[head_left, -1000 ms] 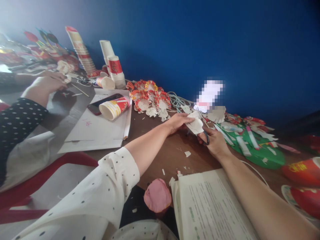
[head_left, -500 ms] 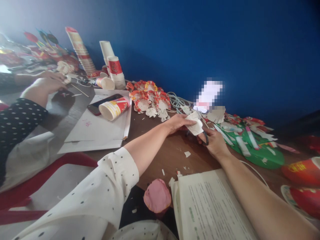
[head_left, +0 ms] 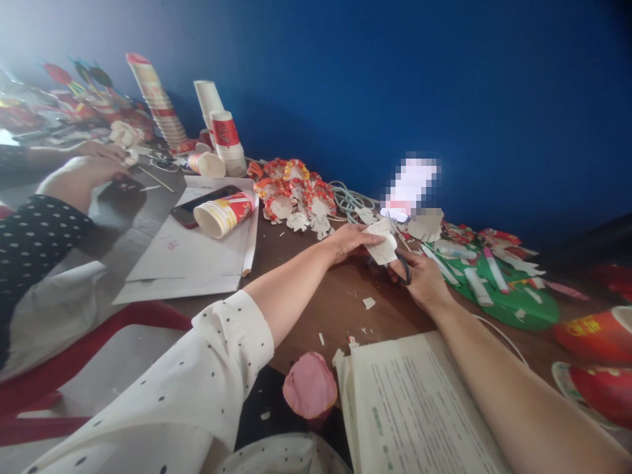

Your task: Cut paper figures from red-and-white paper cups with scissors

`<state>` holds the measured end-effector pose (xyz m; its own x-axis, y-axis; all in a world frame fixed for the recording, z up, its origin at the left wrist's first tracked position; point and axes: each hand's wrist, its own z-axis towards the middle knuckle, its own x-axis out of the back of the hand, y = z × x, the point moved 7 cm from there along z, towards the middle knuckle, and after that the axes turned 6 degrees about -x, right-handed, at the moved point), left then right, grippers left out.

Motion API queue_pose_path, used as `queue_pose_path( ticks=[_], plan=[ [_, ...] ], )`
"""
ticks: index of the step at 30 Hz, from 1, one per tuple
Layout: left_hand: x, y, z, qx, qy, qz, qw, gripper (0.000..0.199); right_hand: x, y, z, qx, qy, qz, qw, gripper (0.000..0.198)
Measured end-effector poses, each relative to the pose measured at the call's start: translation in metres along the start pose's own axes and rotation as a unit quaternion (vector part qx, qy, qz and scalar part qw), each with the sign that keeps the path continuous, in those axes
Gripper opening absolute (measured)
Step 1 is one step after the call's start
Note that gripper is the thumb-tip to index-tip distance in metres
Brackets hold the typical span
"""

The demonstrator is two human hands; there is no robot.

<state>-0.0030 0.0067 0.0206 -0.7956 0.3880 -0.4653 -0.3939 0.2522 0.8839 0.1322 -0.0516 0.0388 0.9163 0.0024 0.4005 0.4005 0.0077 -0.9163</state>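
Between the thumb and fingers of my left hand [head_left: 351, 241] is a white piece of paper [head_left: 381, 245], slightly curved. My right hand [head_left: 422, 278] has its fingers through the black handles of a pair of scissors [head_left: 405, 270]. The scissors' blades are mostly hidden behind the paper. Small white paper scraps [head_left: 369, 303] lie on the brown table below my hands. Ahead of my left hand sits a cluster of red, orange and white cut-paper pieces [head_left: 296, 191].
An open book [head_left: 419, 401] lies at the front. Markers rest on a green mat [head_left: 528, 316] at right. A paper cup [head_left: 224, 214] and phone [head_left: 190, 209] lie on a white folder [head_left: 182, 263]. Tall cup stacks [head_left: 162, 105] stand behind. At left are a co-worker's hands [head_left: 96, 164].
The whole view has shifted very slightly, with things sitting a little further left. The paper and scissors stay in my hands, almost unmoved.
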Motion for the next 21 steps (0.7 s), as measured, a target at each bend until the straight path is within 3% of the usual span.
queue_pose_path(
  ticks=[6, 21],
  plan=[
    [0.0001, -0.0009, 0.0007, -0.001, -0.004, -0.009, 1.0, 0.026, 0.0, -0.0054, -0.0015, 0.007, -0.005, -0.019, 1.0, 0.039],
    [-0.0002, -0.0014, 0.0001, -0.005, -0.004, -0.052, 0.999, 0.021, 0.0009, -0.0005, -0.0006, -0.021, 0.013, 0.017, 1.0, 0.037]
  ],
)
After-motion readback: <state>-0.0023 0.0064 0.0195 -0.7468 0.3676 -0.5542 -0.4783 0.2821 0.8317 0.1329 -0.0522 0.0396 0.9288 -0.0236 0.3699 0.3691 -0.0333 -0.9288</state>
